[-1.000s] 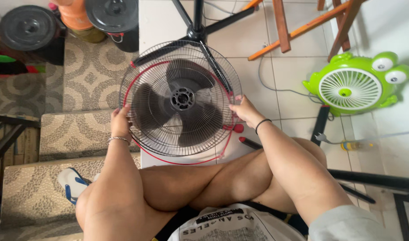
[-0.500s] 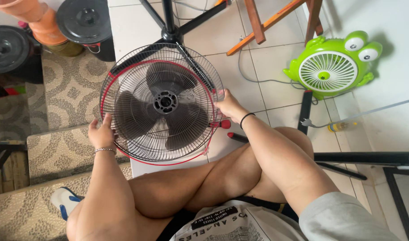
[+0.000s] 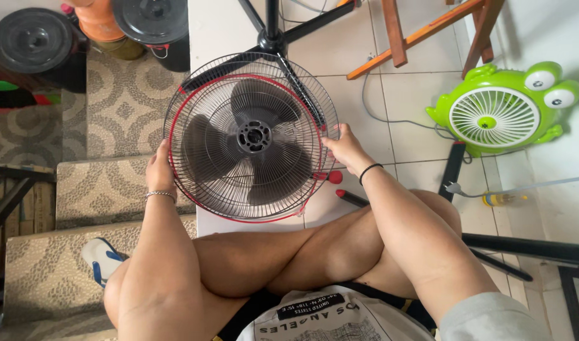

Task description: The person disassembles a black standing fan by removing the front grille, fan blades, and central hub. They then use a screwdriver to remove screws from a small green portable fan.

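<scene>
A round fan head (image 3: 251,137) faces up in front of my crossed legs: a black wire grille (image 3: 302,95) with a red rim ring (image 3: 194,107) over three dark translucent blades (image 3: 207,148). My left hand (image 3: 160,169) grips the grille's left edge, a bracelet on that wrist. My right hand (image 3: 346,148) grips the right edge, a black band on the wrist. A red-handled screwdriver (image 3: 349,197) lies on the tiles just below my right hand.
A black fan stand base (image 3: 271,39) lies beyond the grille. A green frog-shaped small fan (image 3: 499,113) sits at right, its grey cable (image 3: 390,123) running across the tiles. Wooden legs (image 3: 403,38) at top, black bins (image 3: 153,22) top left, carpeted steps (image 3: 87,196) at left.
The grille has shifted slightly against the red ring between my hands, and both hands stay on its edges. The camera view swung left and back.
</scene>
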